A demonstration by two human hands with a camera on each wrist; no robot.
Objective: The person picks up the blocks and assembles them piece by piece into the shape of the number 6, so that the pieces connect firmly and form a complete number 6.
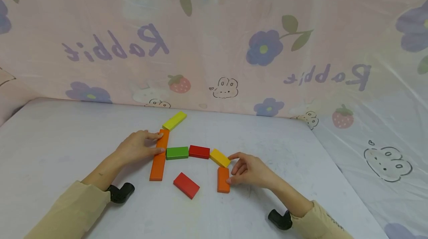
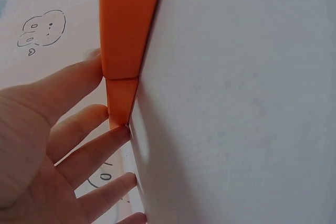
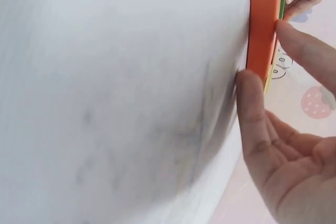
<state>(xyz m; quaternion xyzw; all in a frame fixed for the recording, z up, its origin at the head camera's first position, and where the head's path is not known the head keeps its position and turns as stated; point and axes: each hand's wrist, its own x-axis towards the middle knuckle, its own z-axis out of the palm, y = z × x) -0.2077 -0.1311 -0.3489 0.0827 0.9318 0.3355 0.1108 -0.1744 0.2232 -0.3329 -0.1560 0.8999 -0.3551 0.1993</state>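
Two orange blocks (image 1: 157, 166) lie end to end in a column. My left hand (image 1: 136, 145) touches the column's left side and upper block with extended thumb and fingers; in the left wrist view, the thumb meets the orange blocks (image 2: 128, 24) near their joint. A green block (image 1: 177, 153), a red block (image 1: 199, 152) and a slanted yellow block (image 1: 220, 158) run rightward from the column. Below the yellow one lies a single orange block (image 1: 223, 180). My right hand (image 1: 250, 170) has its thumb against that orange block's right side and its index fingertip at the yellow block's corner.
Another yellow block (image 1: 174, 120) slants up from the column's top. A loose red block (image 1: 186, 185) lies on the white table (image 1: 100, 131) below the row. A printed curtain (image 1: 214, 45) hangs behind the table. Black curved pieces (image 1: 122, 193) sit at both wrists.
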